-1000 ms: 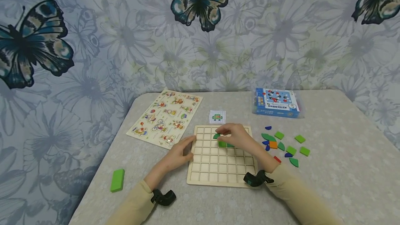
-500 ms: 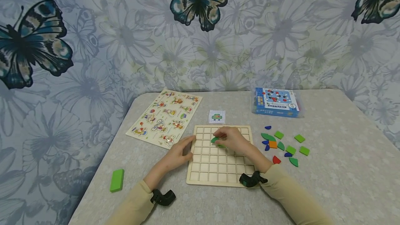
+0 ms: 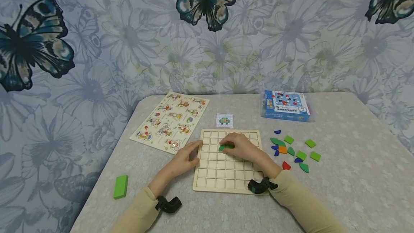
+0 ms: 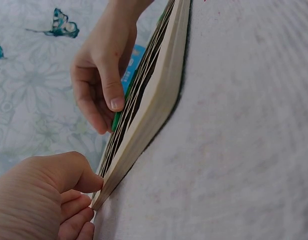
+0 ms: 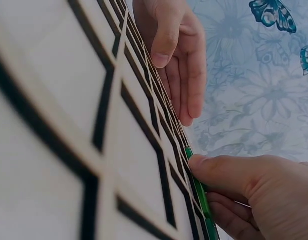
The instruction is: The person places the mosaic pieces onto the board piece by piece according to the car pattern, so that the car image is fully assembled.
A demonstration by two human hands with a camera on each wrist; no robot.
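Note:
A wooden board [image 3: 216, 173] with a grid of square cells lies in the middle of the table. My left hand [image 3: 182, 159] rests against the board's left edge, its thumb and fingertips spread along the side. Over the upper middle of the grid, my right hand [image 3: 240, 147] pinches a green curved-edged tile [image 3: 221, 148] between thumb and fingers, low in the cells. In the right wrist view the thumb sits at the green tile [image 5: 197, 187], with more green below it. The hand covers most of the tiles under it in the head view.
Right of the board lie loose tiles: light green squares [image 3: 310, 143], dark blue pieces [image 3: 277, 132], an orange square [image 3: 282, 149] and a red piece [image 3: 286, 165]. A pattern card [image 3: 224, 120], picture board [image 3: 174, 118], blue box [image 3: 286, 106] and green block [image 3: 120, 187] surround the board.
My right hand has come down and slightly nearer with the green tile, which now lies flatter in the grid. The left hand has stayed at the board's edge.

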